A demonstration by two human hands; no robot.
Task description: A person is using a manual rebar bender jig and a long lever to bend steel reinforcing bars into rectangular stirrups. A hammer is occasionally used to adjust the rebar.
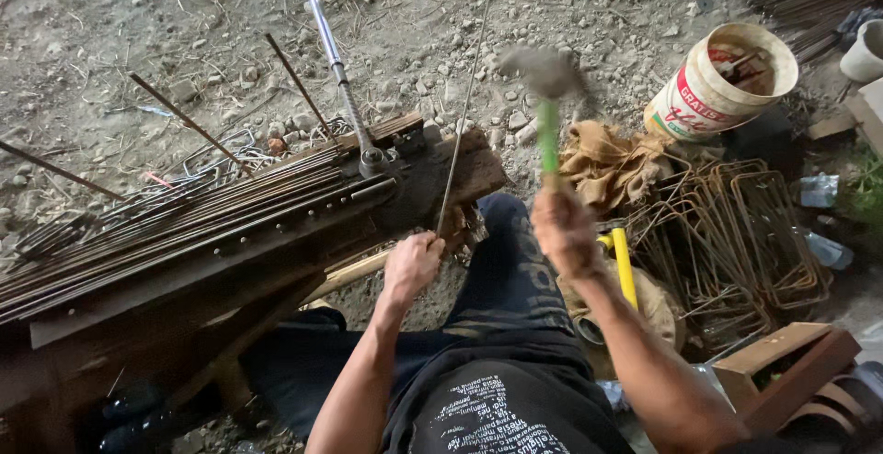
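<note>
hammer (546,86) raised in right hand (563,229)'s closed grip; left hand (411,265) pinches thin rod (462,114).

Tabletop (184,270) sits left, piled with long rods (166,215) lying lengthwise; bending tool (345,86) stands up from its right end. Left hand (411,265) at tabletop's right edge, grip around a thin rod (460,114) running up and away. Right hand (563,229) right of it, hammer (547,81) raised above. Cloth (612,164) behind right hand. Bent stirrups (736,233) stacked on ground right; bucket (722,81) behind them. Wooden box (782,362) at lower right.
</note>
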